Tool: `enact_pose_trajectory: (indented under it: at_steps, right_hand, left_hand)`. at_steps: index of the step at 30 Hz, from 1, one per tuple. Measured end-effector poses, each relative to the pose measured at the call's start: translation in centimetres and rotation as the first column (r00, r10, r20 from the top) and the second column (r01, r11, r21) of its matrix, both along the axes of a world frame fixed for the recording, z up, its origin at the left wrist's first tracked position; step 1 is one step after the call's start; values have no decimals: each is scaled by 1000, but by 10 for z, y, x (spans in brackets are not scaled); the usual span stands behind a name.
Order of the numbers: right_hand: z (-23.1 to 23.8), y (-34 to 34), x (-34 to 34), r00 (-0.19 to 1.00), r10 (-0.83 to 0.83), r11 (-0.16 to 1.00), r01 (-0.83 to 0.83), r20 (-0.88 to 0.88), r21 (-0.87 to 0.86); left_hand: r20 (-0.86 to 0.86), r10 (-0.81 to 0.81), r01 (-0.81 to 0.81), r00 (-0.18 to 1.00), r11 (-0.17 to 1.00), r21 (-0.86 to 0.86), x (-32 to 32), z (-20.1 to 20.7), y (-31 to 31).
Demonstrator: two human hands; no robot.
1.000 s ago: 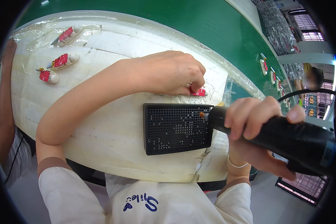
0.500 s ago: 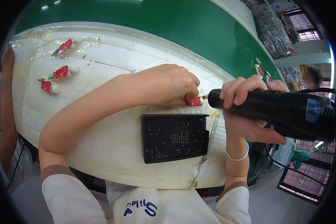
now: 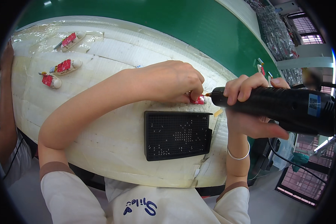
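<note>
My right hand [image 3: 250,108] grips a black electric screwdriver [image 3: 283,108] with a cable at its rear. Its bit points left, at a small red and white part [image 3: 199,100]. That part is pinched in the fingers of my left hand [image 3: 177,83], which hide most of it. Whether the bit tip touches the part, I cannot tell. Just below my left hand lies a black tray [image 3: 151,149] with a grid of holes and many tiny silvery screws [image 3: 183,136], some standing in rows, others loose.
Similar red and white parts [image 3: 65,66] lie at the left of the pale covered table [image 3: 93,123], others [image 3: 261,69] on the green surface [image 3: 168,18] at right. Another person's arm [image 3: 5,89] rests at the left edge. Clear plastic pieces [image 3: 276,37] pile up at far right.
The view has shifted slightly. My left hand still holds the red and white part, and the screwdriver bit remains close to it. No hold has changed.
</note>
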State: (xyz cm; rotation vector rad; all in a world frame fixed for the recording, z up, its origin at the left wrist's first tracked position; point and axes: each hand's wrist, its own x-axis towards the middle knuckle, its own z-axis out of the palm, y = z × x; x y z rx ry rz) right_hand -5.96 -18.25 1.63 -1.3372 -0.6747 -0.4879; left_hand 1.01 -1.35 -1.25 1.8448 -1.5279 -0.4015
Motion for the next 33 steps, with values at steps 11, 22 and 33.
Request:
enact_pose_trajectory:
  at_steps: [11, 22, 33]
  right_hand:
    - [13, 23, -42, 986, 86, 996, -82, -140, 31]
    - [10, 22, -42, 979, 106, 994, -106, -176, 11]
    - [26, 17, -44, 993, 106, 994, -105, -59, 18]
  left_hand:
    - [-175, 1, -8, 985, 999, -42, 6, -12, -3]
    - [-176, -32, 34, 984, 999, 5, 6, -8, -1]
    - [-40, -163, 150, 986, 961, -234, -16, -13, -8]
